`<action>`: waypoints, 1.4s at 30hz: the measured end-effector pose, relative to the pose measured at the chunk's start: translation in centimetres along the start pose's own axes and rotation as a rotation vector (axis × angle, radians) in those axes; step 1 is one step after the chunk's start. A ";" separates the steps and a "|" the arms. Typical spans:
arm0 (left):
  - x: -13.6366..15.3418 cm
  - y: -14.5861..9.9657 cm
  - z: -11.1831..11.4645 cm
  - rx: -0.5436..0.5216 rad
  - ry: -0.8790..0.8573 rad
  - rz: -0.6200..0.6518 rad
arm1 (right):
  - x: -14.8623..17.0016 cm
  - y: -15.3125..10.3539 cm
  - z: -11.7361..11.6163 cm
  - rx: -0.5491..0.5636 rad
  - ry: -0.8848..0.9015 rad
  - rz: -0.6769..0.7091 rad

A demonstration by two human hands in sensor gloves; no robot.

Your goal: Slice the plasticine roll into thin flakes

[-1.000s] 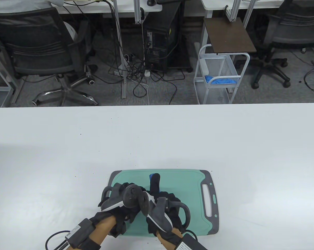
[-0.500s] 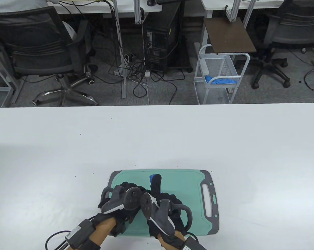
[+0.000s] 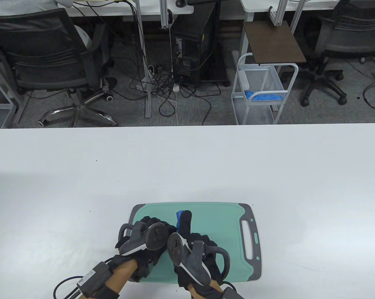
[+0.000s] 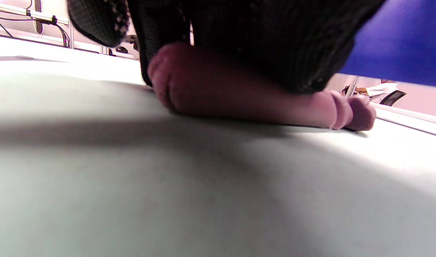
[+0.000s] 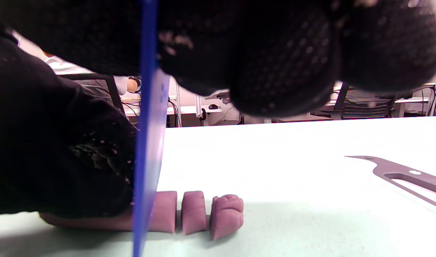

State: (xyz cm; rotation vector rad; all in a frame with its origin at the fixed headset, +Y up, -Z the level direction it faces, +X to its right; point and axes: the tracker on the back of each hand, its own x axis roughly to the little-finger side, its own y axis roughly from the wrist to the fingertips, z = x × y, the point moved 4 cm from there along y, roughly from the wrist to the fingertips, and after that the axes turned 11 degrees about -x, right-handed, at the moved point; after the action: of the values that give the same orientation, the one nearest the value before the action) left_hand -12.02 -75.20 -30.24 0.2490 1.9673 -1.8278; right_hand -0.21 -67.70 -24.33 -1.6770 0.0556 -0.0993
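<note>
Plasticine roll [image 5: 96, 219]: soft, deformable, likely tacky. Left hand [image 3: 143, 239] fingers press it down; right hand [image 3: 193, 249] fingers grip blue knife [image 5: 148, 142].

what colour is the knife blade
Blue; the knife blade shows best in the right wrist view.

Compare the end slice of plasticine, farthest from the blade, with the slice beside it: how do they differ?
1. The end slice has a lumpy, creased outer face and a rounded top; the second slice has flatter faces and squarer edges.
2. The end slice leans slightly; the second slice stands straighter.
3. The end slice looks thicker than the second slice.

Both are purple and stand on the green cutting board, separated from the roll.
</note>
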 end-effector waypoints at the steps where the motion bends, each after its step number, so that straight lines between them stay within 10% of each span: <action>1: 0.0 0.0 0.0 -0.001 0.000 0.000 | 0.0 0.0 0.0 -0.002 -0.001 0.000; 42: 0.2 0.1 0.1 -0.004 -0.017 0.003 | -0.8 0.5 -0.8 -0.030 -0.037 0.026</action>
State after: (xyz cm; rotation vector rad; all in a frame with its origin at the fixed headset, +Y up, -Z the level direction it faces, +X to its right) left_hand -12.13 -75.29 -30.42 0.2341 1.9576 -1.8184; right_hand -1.03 -68.49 -24.80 -1.7066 0.0511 -0.0480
